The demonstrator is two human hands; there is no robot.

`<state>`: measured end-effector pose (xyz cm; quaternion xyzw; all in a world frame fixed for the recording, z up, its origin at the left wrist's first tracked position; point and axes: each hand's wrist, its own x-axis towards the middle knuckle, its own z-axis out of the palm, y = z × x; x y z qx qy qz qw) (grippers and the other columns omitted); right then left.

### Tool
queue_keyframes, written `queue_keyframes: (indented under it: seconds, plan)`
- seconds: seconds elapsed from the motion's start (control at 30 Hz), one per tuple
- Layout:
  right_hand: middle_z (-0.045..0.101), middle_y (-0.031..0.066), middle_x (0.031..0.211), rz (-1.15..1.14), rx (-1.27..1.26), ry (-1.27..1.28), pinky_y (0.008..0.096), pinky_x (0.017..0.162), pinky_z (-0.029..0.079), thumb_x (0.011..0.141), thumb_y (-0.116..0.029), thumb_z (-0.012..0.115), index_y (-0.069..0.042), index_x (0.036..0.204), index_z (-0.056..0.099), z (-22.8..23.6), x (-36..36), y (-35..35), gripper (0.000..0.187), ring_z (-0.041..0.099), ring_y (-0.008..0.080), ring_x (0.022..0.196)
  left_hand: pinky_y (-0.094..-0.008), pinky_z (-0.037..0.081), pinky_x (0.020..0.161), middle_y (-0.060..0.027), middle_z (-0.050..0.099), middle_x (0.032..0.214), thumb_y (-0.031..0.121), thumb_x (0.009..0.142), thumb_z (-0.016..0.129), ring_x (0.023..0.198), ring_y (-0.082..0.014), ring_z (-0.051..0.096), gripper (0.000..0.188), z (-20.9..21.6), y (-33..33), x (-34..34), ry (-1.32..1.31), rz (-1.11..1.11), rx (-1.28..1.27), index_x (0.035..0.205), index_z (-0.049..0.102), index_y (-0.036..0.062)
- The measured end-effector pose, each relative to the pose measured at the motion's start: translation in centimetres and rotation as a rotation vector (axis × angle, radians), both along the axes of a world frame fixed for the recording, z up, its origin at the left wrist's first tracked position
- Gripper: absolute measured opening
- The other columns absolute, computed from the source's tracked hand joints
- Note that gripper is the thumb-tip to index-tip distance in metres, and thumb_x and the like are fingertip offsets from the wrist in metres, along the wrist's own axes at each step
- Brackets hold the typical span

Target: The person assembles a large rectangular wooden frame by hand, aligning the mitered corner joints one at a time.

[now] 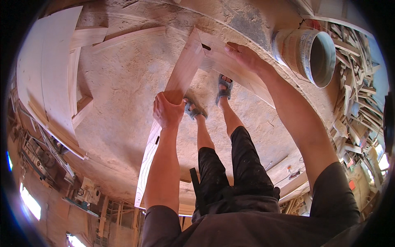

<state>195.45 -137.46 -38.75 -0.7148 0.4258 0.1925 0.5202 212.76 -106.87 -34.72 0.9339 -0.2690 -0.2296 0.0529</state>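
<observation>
A long pale wooden board [184, 78] slants from the upper middle down to the lower left. My left hand [168, 110] is closed around it about midway, and a dark slot shows below the hand. At the top, its angled end meets a second wooden board [234, 68], forming a corner. This second board runs down to the right and has a dark slot near the joint. My right hand [245, 57] lies over its outer edge near the corner, thumb and fingers against the wood; part of the grip is hidden.
Large pale panels [51, 61] and boards lean at the left. A dirty bucket [304, 53] lies tilted at the upper right, beside a heap of wood offcuts [362, 99]. My sandalled feet [224, 88] stand on the dusty floor [119, 94] below the corner. Machinery [86, 193] stands at lower left.
</observation>
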Motion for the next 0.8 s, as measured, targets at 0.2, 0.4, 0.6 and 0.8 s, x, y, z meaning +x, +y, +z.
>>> queue_keyframes:
  seconds: [0.2,0.4,0.6,0.8]
  plan:
    - [0.057,0.0249,0.148,0.091,0.048,-0.023,0.0436,0.114,0.043,0.099,-0.073,0.041,-0.003,0.152,0.050,0.9,0.8,-2.1,0.088,0.057,0.0397,0.134,-0.0529,0.051,0.094,-0.0193,0.066,0.114,0.037,0.071,0.086,0.111,-0.0411,0.063,0.063,0.2,0.1,-0.1,0.013,0.013,-0.017,0.114,0.053,0.0055]
    - [0.049,0.0224,0.157,0.072,-0.003,-0.004,0.0404,0.120,0.038,0.097,-0.077,0.042,-0.003,0.155,0.044,0.1,1.1,-0.1,0.094,0.048,0.0369,0.145,-0.0528,0.052,0.092,-0.0191,0.066,0.111,0.037,0.070,0.086,0.108,-0.0412,0.064,0.063,-0.2,0.6,-0.1,-0.050,-0.021,-0.032,0.113,0.053,0.0056]
    - [0.061,0.0213,0.141,-0.185,0.173,-0.168,0.0402,0.113,0.043,0.103,-0.065,0.045,-0.005,0.152,0.049,-2.6,-0.7,-1.9,0.077,0.059,0.0344,0.131,-0.0526,0.052,0.094,-0.0176,0.066,0.114,0.037,0.071,0.085,0.110,-0.0401,0.064,0.062,-0.2,0.2,-0.2,-0.010,0.001,-0.035,0.115,0.053,0.0069]
    - [0.058,0.0281,0.145,0.062,-0.119,-0.045,0.0451,0.113,0.045,0.098,-0.072,0.043,-0.003,0.157,0.042,-0.3,1.4,0.6,0.090,0.056,0.0420,0.135,-0.0524,0.052,0.095,-0.0176,0.067,0.114,0.035,0.070,0.086,0.110,-0.0401,0.064,0.062,0.1,0.6,-0.3,-0.029,0.013,-0.050,0.115,0.054,0.0069]
